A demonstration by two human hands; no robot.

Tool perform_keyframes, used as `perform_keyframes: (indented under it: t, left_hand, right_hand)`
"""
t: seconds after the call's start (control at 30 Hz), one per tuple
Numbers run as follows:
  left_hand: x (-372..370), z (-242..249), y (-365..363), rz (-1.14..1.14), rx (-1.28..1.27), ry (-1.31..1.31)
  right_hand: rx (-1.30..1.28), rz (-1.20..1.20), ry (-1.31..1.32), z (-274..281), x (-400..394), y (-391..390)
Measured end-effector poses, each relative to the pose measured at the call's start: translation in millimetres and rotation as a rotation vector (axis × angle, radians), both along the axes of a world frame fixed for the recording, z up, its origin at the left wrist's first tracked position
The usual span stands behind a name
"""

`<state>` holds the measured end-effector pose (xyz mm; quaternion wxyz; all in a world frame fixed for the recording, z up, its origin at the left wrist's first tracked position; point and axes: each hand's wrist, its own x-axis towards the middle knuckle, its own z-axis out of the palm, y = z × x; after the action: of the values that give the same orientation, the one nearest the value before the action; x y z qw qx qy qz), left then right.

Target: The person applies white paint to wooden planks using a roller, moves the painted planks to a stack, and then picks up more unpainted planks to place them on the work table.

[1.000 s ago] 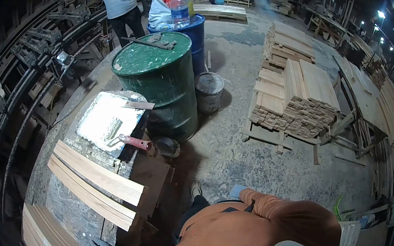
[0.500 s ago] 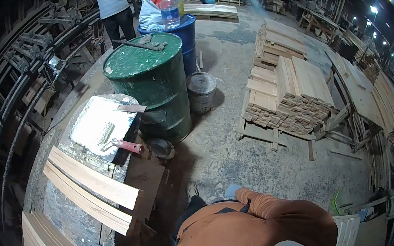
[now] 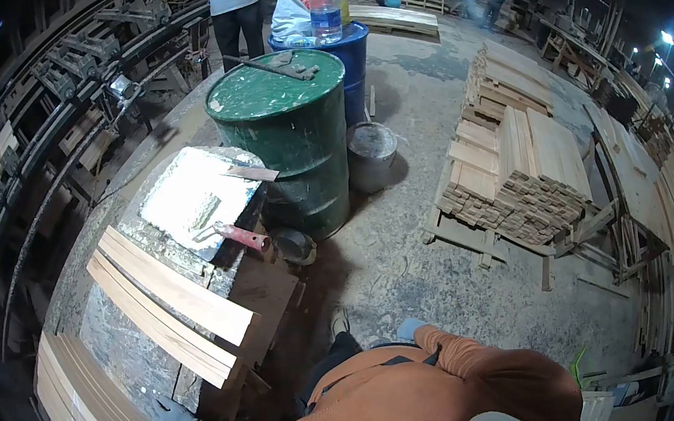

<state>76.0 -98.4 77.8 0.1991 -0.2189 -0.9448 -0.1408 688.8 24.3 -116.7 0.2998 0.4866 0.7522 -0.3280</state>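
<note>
My left hand [image 3: 175,418], in a grey glove, is at the bench's near edge, beside a row of stacked boards [image 3: 93,404]. Its fingers look stretched out, with nothing visible in them. My right hand [image 3: 408,330], gloved too, hangs in front of my waist over the floor; its fingers are too small to make out. Two groups of wooden strips [image 3: 171,283] lie across the bench [image 3: 111,344], their ends past its edge. Beyond them a paint roller [image 3: 242,236] with a red handle rests on a white-coated tray [image 3: 177,191], next to a flat scrap of wood [image 3: 253,173].
A green drum [image 3: 287,133] stands behind the bench, with a blue drum [image 3: 355,67], a bucket [image 3: 372,146] and a small pot [image 3: 294,247] nearby. Stacked planks [image 3: 515,165] sit on a pallet to the right. A person [image 3: 235,10] stands at the back.
The view has shifted, so the bench and drums appear farther right. My left hand has moved slightly up along the bench edge by the stacked boards. The strips and roller stay in place.
</note>
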Motion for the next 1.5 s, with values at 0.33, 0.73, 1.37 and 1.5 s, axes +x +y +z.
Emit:
perform_keyframes:
  t: [0.33,0.73,1.37,1.5]
  left_hand:
    - [-13,-16,-3,-0.002,0.019,0.079]
    - [-5,-15,-1,0.017,0.159,0.008]
    - [0,-20,1,0.046,0.272,0.120]
    - [-2,-21,2,0.028,0.297,0.159]
  right_hand:
    - [-0.015,-0.083,0.001,-2,1,4]
    - [0.208,0.168,0.129,-38,13,0]
    - [0.002,0.206,-0.070,-53,6,24]
    - [-0.004,0.178,-0.070,-56,14,22]
